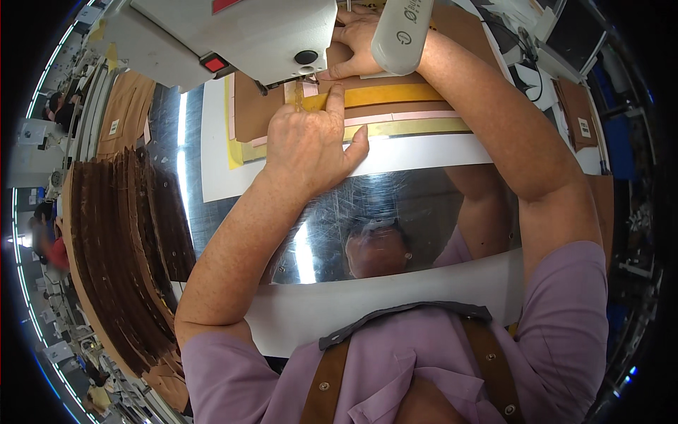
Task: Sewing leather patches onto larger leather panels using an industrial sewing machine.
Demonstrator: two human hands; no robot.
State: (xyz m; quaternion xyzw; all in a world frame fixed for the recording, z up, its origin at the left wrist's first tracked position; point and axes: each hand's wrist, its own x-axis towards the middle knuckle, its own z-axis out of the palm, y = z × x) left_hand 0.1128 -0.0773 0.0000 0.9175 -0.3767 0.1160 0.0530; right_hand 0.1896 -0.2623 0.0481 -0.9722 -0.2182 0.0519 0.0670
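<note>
My left hand (300,145) presses down on a flat brown panel (258,113) close to the needle area of a white sewing machine (282,39). Its index finger reaches forward onto a yellow strip (392,94) lying across the panel, and its thumb sticks out to the right. Flat on the far part of the panel rests my right hand (359,44), fingers apart, partly behind the machine's light grey control panel (402,35). A pale yellow edge with a pink strip (402,116) runs along the panel's near side. The machine's presser foot is partly hidden.
White sheeting (424,150) lies under the panel, with a shiny metal plate (339,226) nearer me. At left stands a thick stack of dark brown pieces (123,247), with lighter brown pieces (127,113) beyond. Brown pieces with a label (575,113) and cables lie at right.
</note>
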